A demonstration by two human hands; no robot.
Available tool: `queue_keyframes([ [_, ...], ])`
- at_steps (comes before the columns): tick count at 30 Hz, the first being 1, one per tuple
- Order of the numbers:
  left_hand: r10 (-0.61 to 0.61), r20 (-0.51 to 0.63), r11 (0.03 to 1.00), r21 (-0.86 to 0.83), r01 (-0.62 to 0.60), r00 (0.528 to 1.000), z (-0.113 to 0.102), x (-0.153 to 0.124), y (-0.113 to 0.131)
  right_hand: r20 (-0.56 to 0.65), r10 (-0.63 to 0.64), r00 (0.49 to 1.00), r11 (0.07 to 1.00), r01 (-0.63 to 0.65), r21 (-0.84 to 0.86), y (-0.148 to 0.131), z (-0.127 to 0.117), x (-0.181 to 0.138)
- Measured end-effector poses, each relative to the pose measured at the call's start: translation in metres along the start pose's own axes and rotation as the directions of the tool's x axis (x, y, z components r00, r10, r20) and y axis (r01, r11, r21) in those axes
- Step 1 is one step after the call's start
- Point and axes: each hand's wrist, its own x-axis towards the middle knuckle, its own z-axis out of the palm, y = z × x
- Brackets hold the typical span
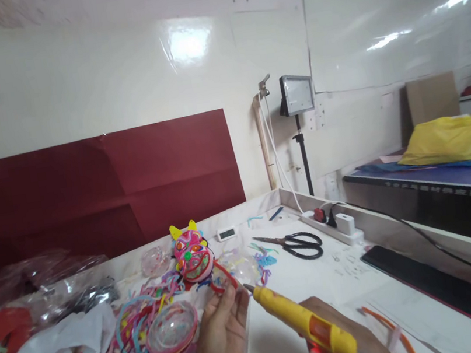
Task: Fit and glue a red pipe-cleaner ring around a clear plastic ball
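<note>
Pinched between the fingers of my left hand (222, 323) is a thin red strip (227, 273), bent into a curve. My right hand (350, 324) is wrapped round a yellow hot glue gun (298, 316), whose nozzle points left, close to the left fingertips and the strip. Just beyond the strip stands a pink lion-like figure (191, 254) with yellow ears and a green nose. A clear plastic dome (242, 265) lies behind my left hand. To its left, a clear bowl-shaped piece (172, 326) with a pink rim rests on a heap of coloured strips (131, 336).
Black-handled scissors (299, 245) and a small white digital display (226, 234) lie farther back. A power strip (336, 229) runs along the raised right edge, with a black phone (432, 282) nearer me. White plastic bags (66, 346) cover the left side.
</note>
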Motion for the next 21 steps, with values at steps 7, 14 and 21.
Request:
queue_keyframes([
  [7, -0.023, 0.089, 0.999, 0.025, 0.021, 0.996, -0.0042, -0.0005, -0.0036, 0.01, 0.03, 0.999, 0.999, -0.031, 0.032, 0.0018, 0.0022, 0.0007],
  [14, -0.029, 0.124, 0.999, 0.037, 0.025, 0.992, -0.0058, 0.0001, -0.0047, 0.013, 0.038, 0.999, 0.998, -0.038, 0.039, 0.0, 0.0038, 0.0012],
  [21, -0.033, 0.167, 0.998, 0.061, 0.023, 0.985, -0.0063, 0.0013, -0.0056, 0.009, 0.034, 0.999, 0.999, -0.034, 0.035, 0.0079, 0.0093, -0.0013],
])
